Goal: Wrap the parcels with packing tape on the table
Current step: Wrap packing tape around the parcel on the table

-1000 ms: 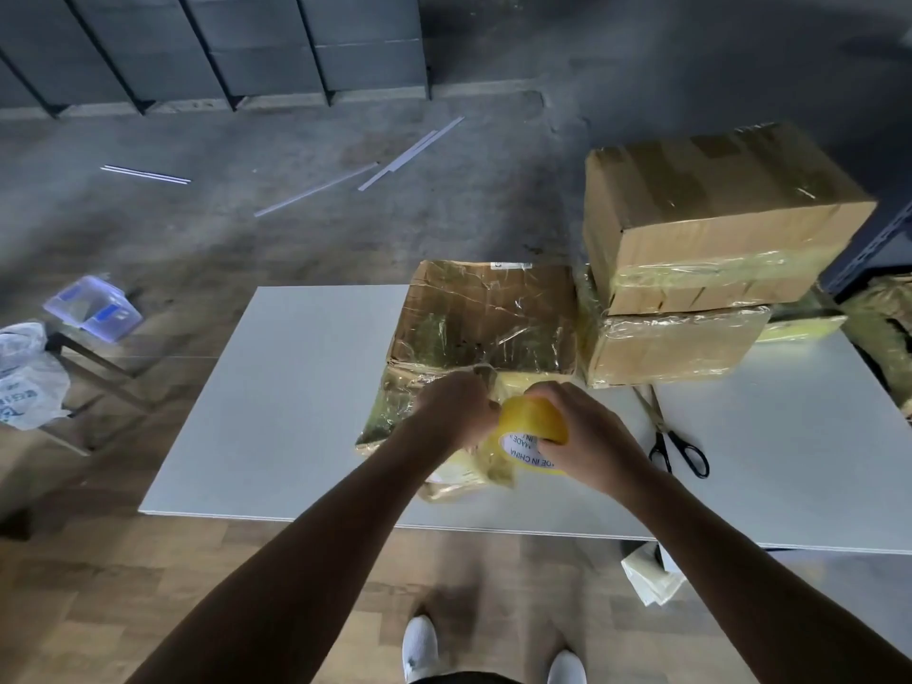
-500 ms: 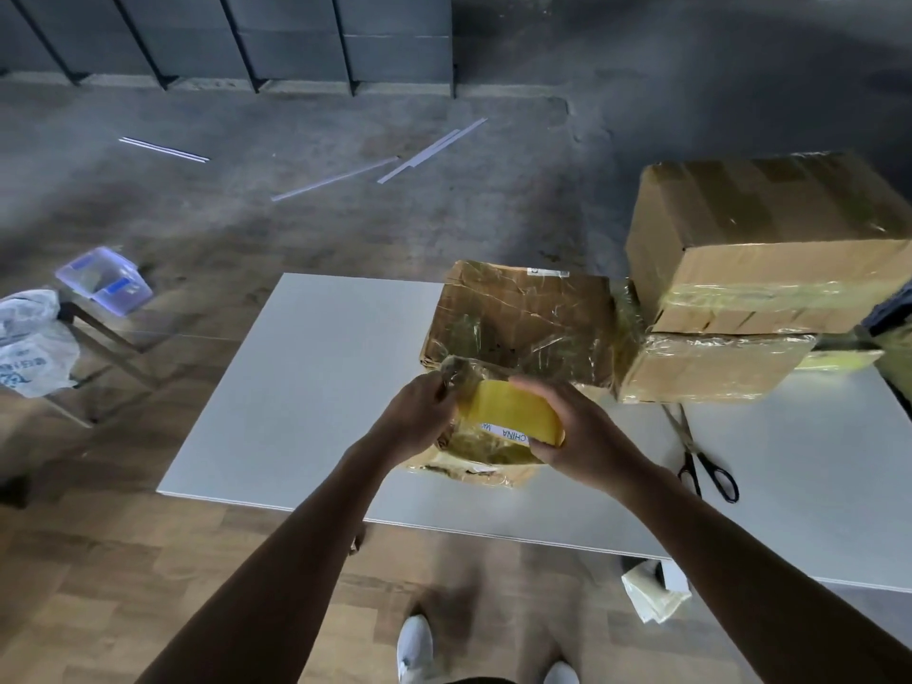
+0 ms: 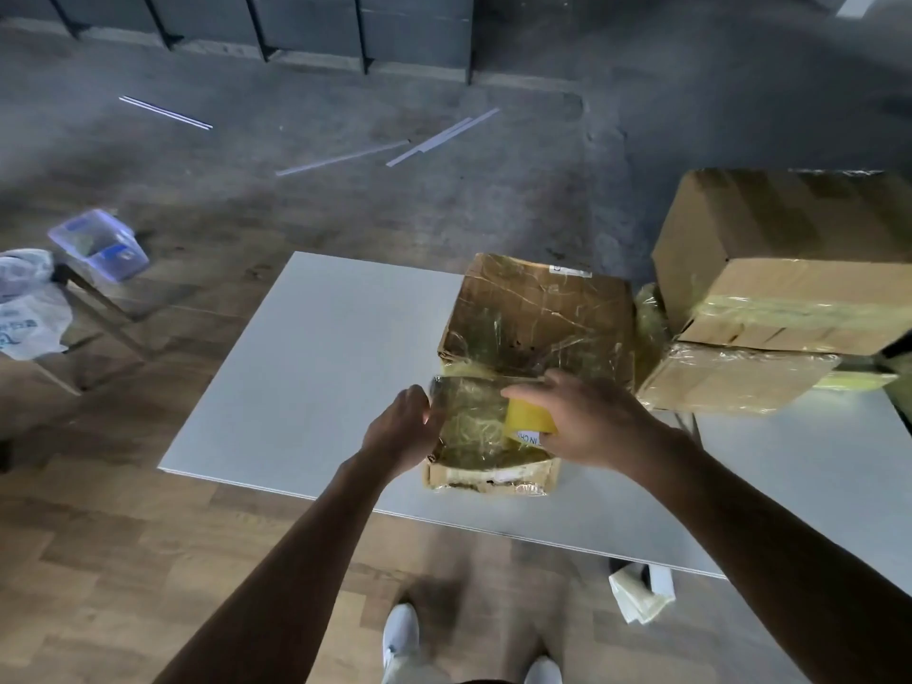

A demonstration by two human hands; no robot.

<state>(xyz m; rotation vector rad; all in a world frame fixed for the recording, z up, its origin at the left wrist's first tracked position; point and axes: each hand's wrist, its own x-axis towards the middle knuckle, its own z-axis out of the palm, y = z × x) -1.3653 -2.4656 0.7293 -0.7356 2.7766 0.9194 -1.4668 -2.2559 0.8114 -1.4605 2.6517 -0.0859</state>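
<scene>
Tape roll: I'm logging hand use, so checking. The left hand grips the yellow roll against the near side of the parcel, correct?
No. The right hand grips the roll against the near side of the parcel; the left hand holds that parcel at its left edge. The head view shows it.

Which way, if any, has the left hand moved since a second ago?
Yes: the left hand has shifted left along the parcel's near face, from near its middle to its left edge, away from the tape roll.
</scene>
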